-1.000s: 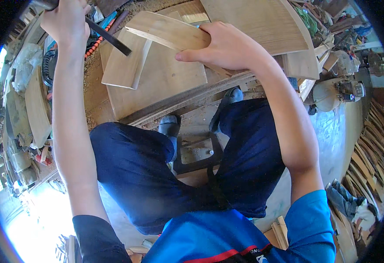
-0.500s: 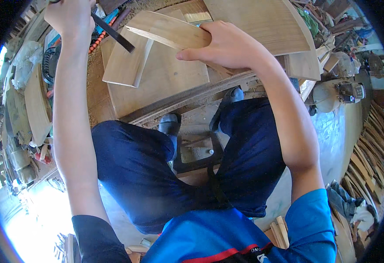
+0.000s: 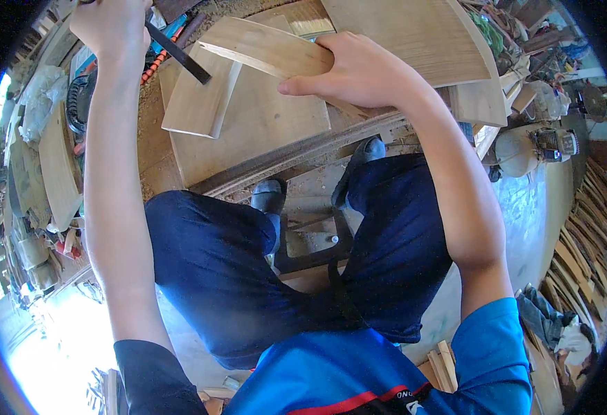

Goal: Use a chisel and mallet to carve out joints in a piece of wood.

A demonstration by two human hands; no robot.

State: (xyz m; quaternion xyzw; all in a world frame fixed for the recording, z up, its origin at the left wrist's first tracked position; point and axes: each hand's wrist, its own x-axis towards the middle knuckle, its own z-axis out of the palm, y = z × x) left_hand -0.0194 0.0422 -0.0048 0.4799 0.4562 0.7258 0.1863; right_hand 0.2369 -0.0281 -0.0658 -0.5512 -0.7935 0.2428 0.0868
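Observation:
At the top left, my left hand (image 3: 113, 28) is closed around a dark flat metal bar tool (image 3: 179, 54), whose end reaches down beside a light wooden piece. My right hand (image 3: 359, 72) grips a pale wooden block (image 3: 262, 45) by its right end, fingers over the top and thumb along the near side. The block's left end overlaps a second wooden piece (image 3: 193, 104), which lies on a flat board (image 3: 269, 138). A larger panel (image 3: 407, 34) lies behind my right hand.
A cluttered bench edge (image 3: 283, 159) runs above my legs and feet. Left are an orange coiled hose (image 3: 152, 68), a plastic bag (image 3: 37, 111) and scraps. Right are a compressor-like machine (image 3: 532, 145) and stacked wood strips (image 3: 587, 235). Clothing (image 3: 559, 318) lies at lower right.
Since a second ago my left hand and the metal bar have shifted slightly right and up. My right hand and its block have barely moved.

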